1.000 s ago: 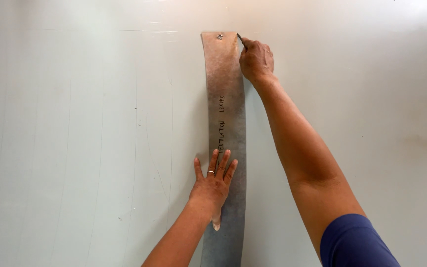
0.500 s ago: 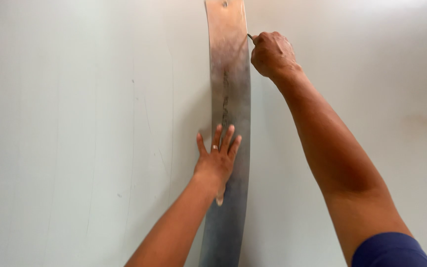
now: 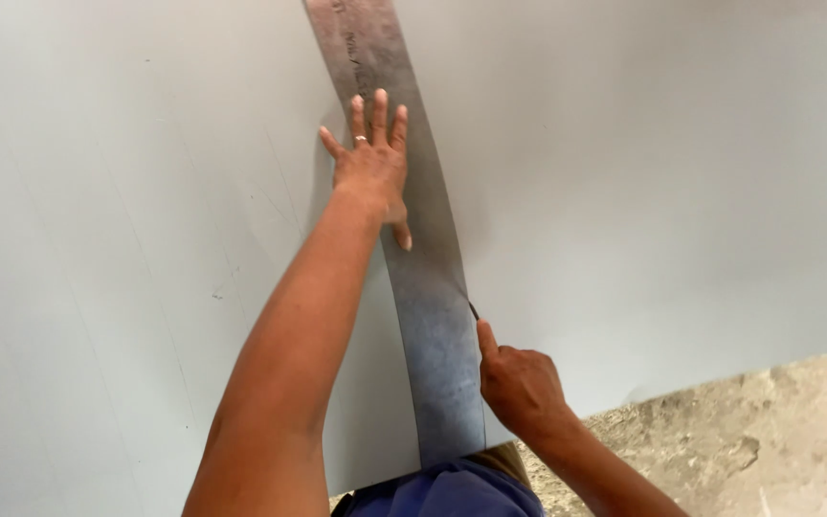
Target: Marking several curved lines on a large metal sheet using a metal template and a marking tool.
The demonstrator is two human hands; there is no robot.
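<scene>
Item: long metal strip (image 3: 433,316), grey, slightly curved, lying flat on a pale sheet (image 3: 126,239), running from near centre to far centre. Left hand (image 3: 372,168): grip released, palm and spread fingers pressed flat on the strip's far part; ring on one finger. Right hand (image 3: 521,383): grip clenched around a thin dark marking tool (image 3: 474,310), tip at the strip's right edge, near end. Bare concrete floor (image 3: 758,431) at near right.

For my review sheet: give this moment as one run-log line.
left hand: flat on metal strip | right hand: thin blade at strip's right edge | under it: pale sheet | floor: bare concrete
</scene>
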